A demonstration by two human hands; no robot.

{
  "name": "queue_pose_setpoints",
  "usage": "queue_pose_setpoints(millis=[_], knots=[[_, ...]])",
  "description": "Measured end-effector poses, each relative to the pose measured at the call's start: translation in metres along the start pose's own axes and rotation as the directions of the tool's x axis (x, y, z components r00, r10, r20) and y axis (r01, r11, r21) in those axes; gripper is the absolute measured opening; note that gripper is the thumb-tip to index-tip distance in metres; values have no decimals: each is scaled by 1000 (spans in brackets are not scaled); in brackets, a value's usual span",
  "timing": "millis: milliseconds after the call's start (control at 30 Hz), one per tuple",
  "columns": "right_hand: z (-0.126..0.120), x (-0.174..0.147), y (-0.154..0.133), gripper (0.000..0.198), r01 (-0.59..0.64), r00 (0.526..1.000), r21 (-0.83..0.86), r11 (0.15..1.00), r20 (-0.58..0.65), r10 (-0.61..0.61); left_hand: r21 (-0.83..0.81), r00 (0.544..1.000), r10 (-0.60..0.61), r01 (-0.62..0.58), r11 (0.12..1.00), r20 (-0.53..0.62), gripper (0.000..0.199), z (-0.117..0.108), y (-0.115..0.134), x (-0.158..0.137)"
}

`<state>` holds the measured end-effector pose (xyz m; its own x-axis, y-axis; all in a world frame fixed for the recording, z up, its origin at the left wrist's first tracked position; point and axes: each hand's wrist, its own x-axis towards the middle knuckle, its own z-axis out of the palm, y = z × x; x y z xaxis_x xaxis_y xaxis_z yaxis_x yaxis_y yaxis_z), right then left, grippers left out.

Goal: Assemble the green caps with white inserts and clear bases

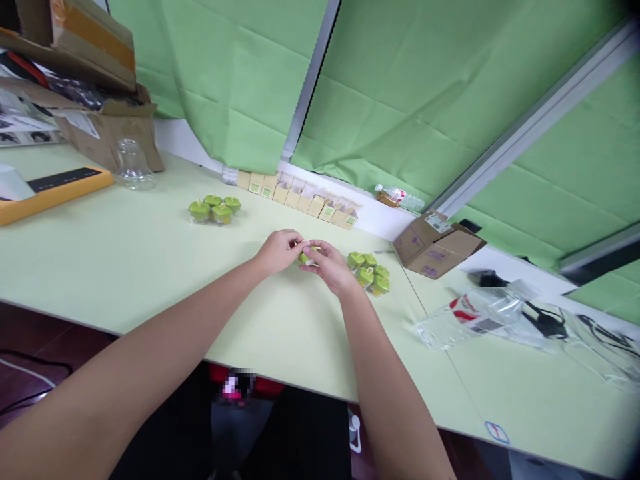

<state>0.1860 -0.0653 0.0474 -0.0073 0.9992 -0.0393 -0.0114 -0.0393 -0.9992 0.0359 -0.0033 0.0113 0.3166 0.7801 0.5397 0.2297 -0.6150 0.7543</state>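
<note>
Over the middle of the table, both my hands are closed on one small green-topped piece [309, 257], mostly covered by fingers. My left hand [281, 252] pinches at its left side, and my right hand [329, 265] wraps round it from the right. Just right of my right hand stands a group of similar small clear cups with green tops [367, 275], each with a little loop or stem. Farther left, another cluster of these green-topped cups [211, 212] sits on the table. Their exact kind is too small to tell.
Behind my hands, a row of small tan boxes [300, 198] lines the wall. A cardboard box [435, 247] and a large plastic bottle [470, 317] lie to the right, with cables beyond. At left are a clear vessel [134, 167], an open carton [110, 130] and a yellow-edged device [60, 192].
</note>
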Motion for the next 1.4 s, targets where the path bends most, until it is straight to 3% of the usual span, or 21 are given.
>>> queue_pose_setpoints(millis=[167, 300, 367, 533, 700, 800, 933, 1133, 1400], knots=[[1, 1, -2, 22, 2, 998, -35, 999, -64, -4, -107, 998, -55, 52, 993, -28, 27, -2, 4, 2], [0, 6, 6, 18, -5, 991, -73, 997, -137, -5, 98, 970, -17, 42, 994, -242, 22, -20, -1, 8], [-3, 9, 10, 20, 19, 981, -108, 994, -192, -40, 222, 965, 15, 45, 974, -263, 19, -28, -11, 9], [-11, 17, 18, 24, 155, 909, -282, 947, -336, -249, 245, 983, -183, 175, 954, 8, 48, -27, -37, 4], [-12, 20, 18, 30, 292, 848, -316, 903, -351, -397, 89, 978, -124, 110, 990, 166, 50, -11, -33, -3], [-8, 19, 17, 31, 334, 844, -309, 890, -322, -429, 21, 967, -82, 79, 997, 240, 47, -5, -20, -5], [-2, 16, 18, 31, 297, 857, -395, 869, -292, -425, 68, 955, -87, 70, 995, 283, 42, -2, -11, -6], [-1, 13, 23, 26, 300, 876, -568, 767, -155, -458, 123, 945, -117, 82, 989, 306, 44, -4, -11, -5], [-4, 18, 35, 22, 256, 922, -620, 742, -74, -380, 47, 949, -78, 66, 997, 305, 45, -4, -12, -7]])
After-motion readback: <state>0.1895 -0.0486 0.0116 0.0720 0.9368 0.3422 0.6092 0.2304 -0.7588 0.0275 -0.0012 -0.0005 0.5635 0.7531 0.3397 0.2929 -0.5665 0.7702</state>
